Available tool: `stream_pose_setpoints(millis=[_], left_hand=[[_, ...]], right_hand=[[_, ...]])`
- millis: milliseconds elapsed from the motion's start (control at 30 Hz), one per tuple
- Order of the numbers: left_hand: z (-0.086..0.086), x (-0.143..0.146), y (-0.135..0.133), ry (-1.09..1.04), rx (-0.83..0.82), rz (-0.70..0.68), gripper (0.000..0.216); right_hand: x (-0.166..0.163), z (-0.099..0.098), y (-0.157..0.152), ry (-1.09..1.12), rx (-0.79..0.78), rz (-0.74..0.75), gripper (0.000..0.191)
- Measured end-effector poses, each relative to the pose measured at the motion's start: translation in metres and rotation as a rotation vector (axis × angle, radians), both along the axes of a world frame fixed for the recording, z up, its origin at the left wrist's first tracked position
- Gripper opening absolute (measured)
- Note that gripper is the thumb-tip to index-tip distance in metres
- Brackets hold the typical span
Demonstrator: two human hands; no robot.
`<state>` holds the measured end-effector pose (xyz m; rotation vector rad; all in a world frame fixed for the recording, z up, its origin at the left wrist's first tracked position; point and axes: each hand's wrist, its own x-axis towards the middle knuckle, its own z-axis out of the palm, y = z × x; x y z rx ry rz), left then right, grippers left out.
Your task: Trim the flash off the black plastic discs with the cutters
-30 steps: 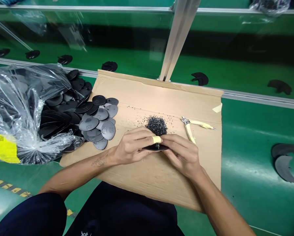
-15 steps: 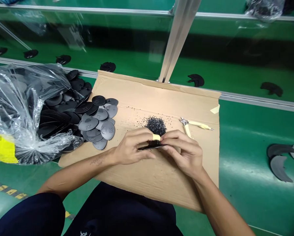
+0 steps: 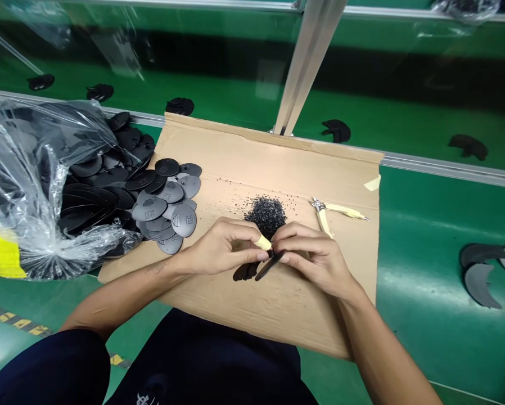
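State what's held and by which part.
A thin black piece, by its upper end, in the grip of the right hand. Whether the left hand holds it too cannot be told.

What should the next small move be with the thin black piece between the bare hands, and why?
Probably close the bare left hand on the upper end of the thin black piece to steady it: it tilts steeply, the bare right hand pinches it, and the left fingertips sit close by.
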<state>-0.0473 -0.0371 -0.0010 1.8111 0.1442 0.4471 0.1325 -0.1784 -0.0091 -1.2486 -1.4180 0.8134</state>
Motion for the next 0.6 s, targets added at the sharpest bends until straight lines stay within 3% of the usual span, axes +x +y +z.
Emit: stream_pose_setpoints(millis=[200, 400, 533, 600], left_hand=[[-0.003, -0.001, -0.003, 0.043, 0.066, 0.080, 0.020], [-0.010, 0.004, 0.000, 0.014, -0.148, 0.002, 0.057], [-0.017, 0.005, -0.001, -0.010, 0.026, 0.081, 0.038], [-0.019, 0.005, -0.002, -0.032, 0.128, 0.157, 0.025]], right_hand=[[-0.002, -0.005, 0.003, -0.054, 0.083, -0.056, 0.011], [-0.013, -0.006, 0.001, -0.232, 0.239, -0.318, 0.015], [0.004, -0.003, 0.000, -0.372, 0.134, -0.260, 0.010], [0.022, -0.004, -0.003, -0.472, 0.020, -0.289, 0.026]])
